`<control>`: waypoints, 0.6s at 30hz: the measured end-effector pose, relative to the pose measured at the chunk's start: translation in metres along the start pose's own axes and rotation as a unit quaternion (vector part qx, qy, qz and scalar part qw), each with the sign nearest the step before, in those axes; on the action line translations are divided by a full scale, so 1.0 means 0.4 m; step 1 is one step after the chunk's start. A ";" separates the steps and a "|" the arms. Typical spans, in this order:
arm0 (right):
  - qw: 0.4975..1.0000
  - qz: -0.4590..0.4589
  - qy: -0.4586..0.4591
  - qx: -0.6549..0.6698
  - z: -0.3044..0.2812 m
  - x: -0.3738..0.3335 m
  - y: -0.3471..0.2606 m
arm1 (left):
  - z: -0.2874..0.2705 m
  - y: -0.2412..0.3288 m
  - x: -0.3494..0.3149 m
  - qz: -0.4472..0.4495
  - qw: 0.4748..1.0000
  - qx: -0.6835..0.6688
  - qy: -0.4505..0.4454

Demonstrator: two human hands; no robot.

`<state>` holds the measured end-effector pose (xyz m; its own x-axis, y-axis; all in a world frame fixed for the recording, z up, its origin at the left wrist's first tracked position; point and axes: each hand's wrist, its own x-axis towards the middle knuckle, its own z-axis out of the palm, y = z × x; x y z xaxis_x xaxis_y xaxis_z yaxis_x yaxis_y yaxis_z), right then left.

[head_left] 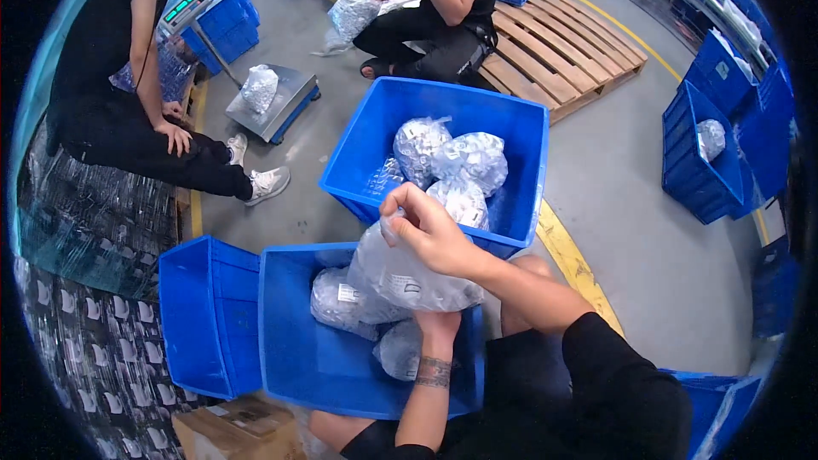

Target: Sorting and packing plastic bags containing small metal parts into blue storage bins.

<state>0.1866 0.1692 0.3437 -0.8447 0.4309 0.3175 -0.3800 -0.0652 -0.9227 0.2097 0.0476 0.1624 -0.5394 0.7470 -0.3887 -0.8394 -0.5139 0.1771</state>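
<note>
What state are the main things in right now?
Translucent plastic bag, held up
Near blue plastic bin, open, filled bags inside
Far blue plastic bin, open, similar bags inside
Grey metal platform scale, display lit
Slatted wooden pallet, lying flat
Right grip, pinching bag's top
Left grip, under bag, mostly hidden

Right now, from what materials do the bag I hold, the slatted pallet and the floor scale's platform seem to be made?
Bag: thin plastic film, most likely; it is wrinkled, glossy and translucent.
Slatted pallet: bare wood, judging by its pale brown, unpainted look.
Floor scale's platform: probably metal, perhaps stainless steel, from its smooth gray sheen; the exact metal is unclear.
</note>
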 end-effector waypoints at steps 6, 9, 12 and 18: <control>0.999 0.038 0.033 -0.022 -0.031 -0.002 0.059 | -0.111 0.013 0.004 -0.010 0.980 0.167 0.106; 0.998 0.043 0.037 -0.038 -0.062 0.001 0.081 | -0.144 0.019 0.002 -0.032 0.978 0.152 0.141; 0.997 0.042 0.050 -0.032 -0.089 0.014 0.114 | -0.127 0.010 0.007 -0.024 0.972 0.161 0.167; 0.994 0.040 0.074 0.072 -0.126 0.024 0.171 | -0.107 0.001 0.011 -0.017 0.971 0.173 0.167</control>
<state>0.1715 0.2142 0.2728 -0.8134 0.5466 0.1992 -0.3735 -0.2282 -0.8991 0.2100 0.0326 0.1221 -0.5077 0.5530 -0.6606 -0.8597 -0.2761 0.4297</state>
